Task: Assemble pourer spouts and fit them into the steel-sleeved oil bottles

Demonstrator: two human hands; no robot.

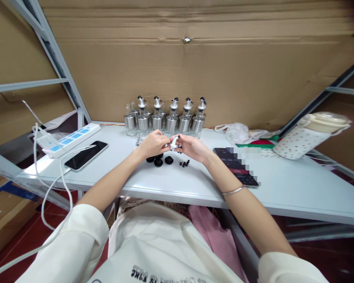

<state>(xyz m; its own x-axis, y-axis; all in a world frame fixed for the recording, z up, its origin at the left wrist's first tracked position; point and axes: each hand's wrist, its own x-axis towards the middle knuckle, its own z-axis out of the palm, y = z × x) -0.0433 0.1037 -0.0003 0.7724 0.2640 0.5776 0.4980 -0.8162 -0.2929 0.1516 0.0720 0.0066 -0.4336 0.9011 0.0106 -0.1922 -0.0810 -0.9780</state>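
My left hand [153,144] and my right hand [192,147] meet over the white table [283,184], both pinching a small white spout cap [174,143] with a black tip. Right below the hands lie three black round stoppers [158,160] and a few tiny black plugs [184,163]. Behind the hands stands a row of several glass dispenser bottles [171,118] with steel collars and white-and-black pour spouts.
A black phone [87,155] on a white cable lies left, beside a white power strip [69,140]. Another phone [236,166] with a lit screen lies right. A dotted cream jug [308,136] lies on its side far right, near a crumpled plastic bag [238,132]. Cardboard lines the back wall.
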